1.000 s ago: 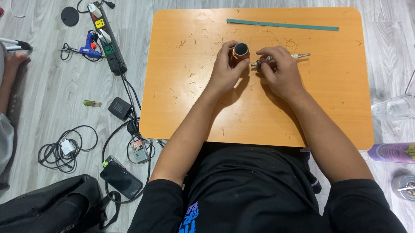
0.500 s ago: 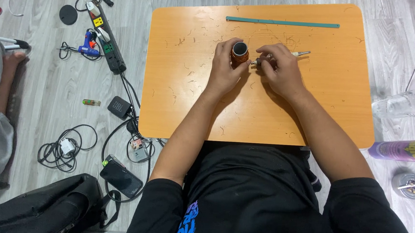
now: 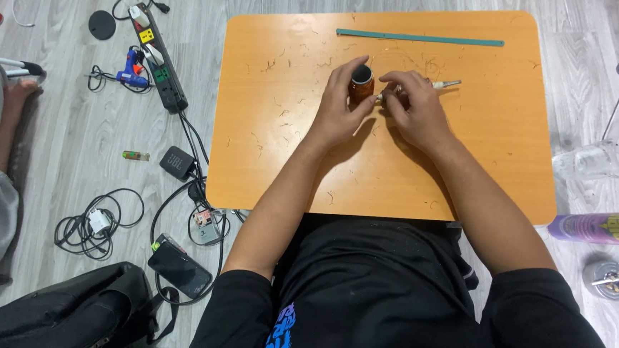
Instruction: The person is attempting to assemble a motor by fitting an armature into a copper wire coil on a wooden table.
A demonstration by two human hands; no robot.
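Note:
On the orange table (image 3: 267, 157) my left hand (image 3: 338, 111) grips a small brown cylinder (image 3: 361, 84) with a dark open top, held upright. My right hand (image 3: 414, 109) holds a thin metal-tipped tool (image 3: 447, 83) whose tip points at the cylinder's side; its other end sticks out to the right past my fingers. The two hands touch near the table's middle. Small wood-like shavings lie scattered over the tabletop around them.
A long green strip (image 3: 418, 37) lies along the table's far edge. On the floor to the left are a power strip (image 3: 160, 68), a blue glue gun (image 3: 131, 70), cables, a phone (image 3: 178, 266) and a black bag (image 3: 65, 309). A purple spray can (image 3: 600, 226) lies right. Another person sits far left.
The cylinder in my left hand has tilted so its dark open top faces up. My right hand stays against it with the tool.

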